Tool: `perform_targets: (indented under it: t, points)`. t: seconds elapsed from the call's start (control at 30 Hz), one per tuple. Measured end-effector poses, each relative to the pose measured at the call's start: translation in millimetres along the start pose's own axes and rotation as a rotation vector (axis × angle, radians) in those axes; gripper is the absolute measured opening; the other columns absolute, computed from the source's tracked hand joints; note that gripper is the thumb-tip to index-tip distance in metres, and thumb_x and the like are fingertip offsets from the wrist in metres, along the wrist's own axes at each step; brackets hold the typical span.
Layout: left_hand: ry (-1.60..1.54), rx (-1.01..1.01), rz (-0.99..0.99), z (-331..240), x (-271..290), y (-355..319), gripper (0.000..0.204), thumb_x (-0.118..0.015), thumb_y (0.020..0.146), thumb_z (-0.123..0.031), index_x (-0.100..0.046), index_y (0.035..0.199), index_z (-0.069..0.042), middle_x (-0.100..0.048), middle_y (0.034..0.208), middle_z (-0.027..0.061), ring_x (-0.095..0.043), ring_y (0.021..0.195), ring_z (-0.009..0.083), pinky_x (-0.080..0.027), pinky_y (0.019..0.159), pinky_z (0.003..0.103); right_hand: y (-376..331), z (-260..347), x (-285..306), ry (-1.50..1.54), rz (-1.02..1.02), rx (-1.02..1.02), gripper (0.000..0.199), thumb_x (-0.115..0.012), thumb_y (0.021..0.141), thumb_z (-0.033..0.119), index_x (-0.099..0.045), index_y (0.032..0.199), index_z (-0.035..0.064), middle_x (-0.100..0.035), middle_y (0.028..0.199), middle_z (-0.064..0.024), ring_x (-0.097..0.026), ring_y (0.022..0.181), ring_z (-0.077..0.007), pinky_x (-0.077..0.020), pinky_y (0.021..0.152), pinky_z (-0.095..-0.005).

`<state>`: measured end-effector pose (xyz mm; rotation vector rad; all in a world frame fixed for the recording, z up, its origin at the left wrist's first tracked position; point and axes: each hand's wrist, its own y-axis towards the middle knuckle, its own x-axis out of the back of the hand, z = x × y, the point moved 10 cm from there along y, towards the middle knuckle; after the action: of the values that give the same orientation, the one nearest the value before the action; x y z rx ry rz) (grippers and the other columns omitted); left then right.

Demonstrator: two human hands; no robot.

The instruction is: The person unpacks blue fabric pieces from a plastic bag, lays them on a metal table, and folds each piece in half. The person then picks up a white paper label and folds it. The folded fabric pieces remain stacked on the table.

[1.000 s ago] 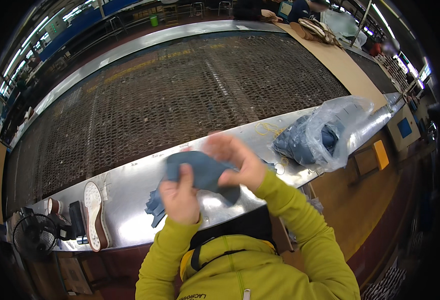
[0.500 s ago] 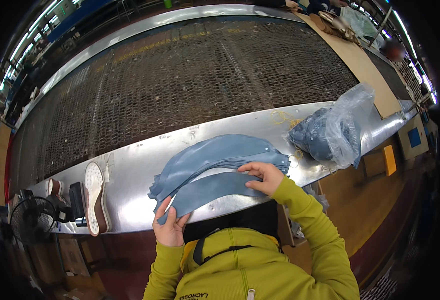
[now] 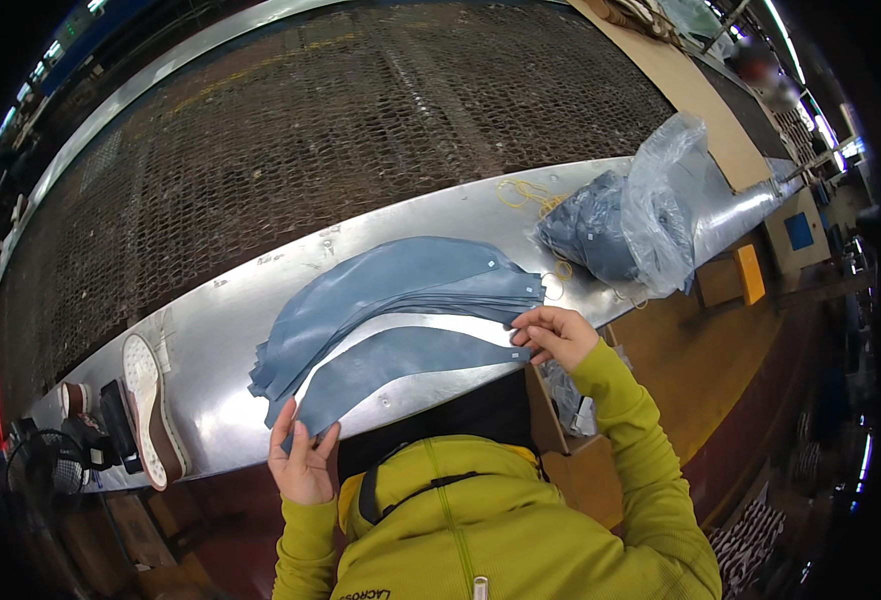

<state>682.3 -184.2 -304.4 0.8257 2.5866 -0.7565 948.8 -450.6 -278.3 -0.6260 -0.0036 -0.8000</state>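
Note:
A fanned stack of curved blue-grey fabric pieces [image 3: 391,290] lies flat on the shiny metal ledge [image 3: 211,330]. One separate curved piece [image 3: 401,362] lies nearest me, a little apart from the stack. My left hand [image 3: 303,462] pinches the left end of that piece at the ledge's front edge. At the right end, my right hand [image 3: 556,335] grips the same piece, close to the tips of the stack. Both arms wear yellow-green sleeves.
A clear plastic bag [image 3: 651,210] with more blue pieces sits at the right on the ledge, yellow rubber bands [image 3: 526,192] beside it. A white-soled shoe [image 3: 151,410] lies at the left. Behind the ledge stretches a wide metal mesh bed [image 3: 311,130]. A small fan [image 3: 31,480] stands lower left.
The bunched blue pieces I held up in both hands have been laid down and spread flat on the ledge. One piece now lies pulled apart from the stack toward me.

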Motion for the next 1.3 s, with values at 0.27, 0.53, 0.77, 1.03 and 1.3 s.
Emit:
perform_targets:
  t: [0.27, 0.53, 0.77, 1.03, 1.3]
  points:
    - [1.238, -0.847, 0.051, -91, -32, -19, 0.029, -0.062, 0.082, -0.003, -0.059, 0.111, 0.002, -0.052, 0.126, 0.0213, -0.051, 0.114, 0.0357, -0.041, 0.094, 0.042, 2, 61, 31, -0.552, -0.218, 0.379, 0.025, -0.066, 0.082, 0.013, -0.060, 0.104, 0.0042, -0.065, 0.094, -0.0073, -0.061, 0.082, -0.0183, -0.0488, 0.069, -0.0300]
    - [1.918, -0.749, 0.391, -53, -90, 64, 0.083, -0.068, 0.079, -0.040, -0.031, 0.140, 0.002, -0.023, 0.148, 0.0247, -0.016, 0.137, 0.0459, -0.020, 0.109, 0.055, 45, 116, -39, -0.931, -0.165, 0.886, 0.054, -0.071, 0.076, 0.028, -0.054, 0.123, 0.0064, -0.052, 0.130, -0.0132, -0.044, 0.124, -0.0295, -0.0328, 0.104, -0.0407]
    - [1.869, -0.833, 0.660, -31, -136, 73, 0.079, -0.068, 0.078, -0.042, -0.031, 0.145, -0.022, -0.027, 0.145, 0.0259, -0.024, 0.135, 0.0436, -0.025, 0.108, 0.052, 24, 87, -34, -1.092, -0.115, 0.706, 0.064, -0.072, 0.074, 0.032, -0.048, 0.129, 0.0091, -0.047, 0.134, -0.0164, -0.041, 0.126, -0.0332, -0.0316, 0.104, -0.0453]
    - [1.765, -0.777, 0.760, -41, -168, 96, 0.083, -0.072, 0.068, -0.037, -0.036, 0.142, -0.027, -0.045, 0.122, 0.0229, -0.047, 0.111, 0.0380, -0.041, 0.095, 0.046, 22, 85, -30, -0.989, -0.312, 0.862, 0.076, -0.071, 0.070, 0.034, -0.041, 0.137, 0.0158, -0.043, 0.131, -0.0220, -0.044, 0.117, -0.0388, -0.0364, 0.095, -0.0475]
    - [1.782, -0.680, 0.668, -43, -154, 120, 0.083, -0.071, 0.064, -0.034, -0.038, 0.140, -0.032, -0.046, 0.118, 0.0226, -0.056, 0.100, 0.0375, -0.050, 0.083, 0.043, 60, 92, -47, -1.007, -0.269, 0.993, 0.074, -0.071, 0.066, 0.026, -0.045, 0.135, 0.0188, -0.047, 0.120, -0.0200, -0.047, 0.107, -0.0364, -0.0401, 0.093, -0.0455]
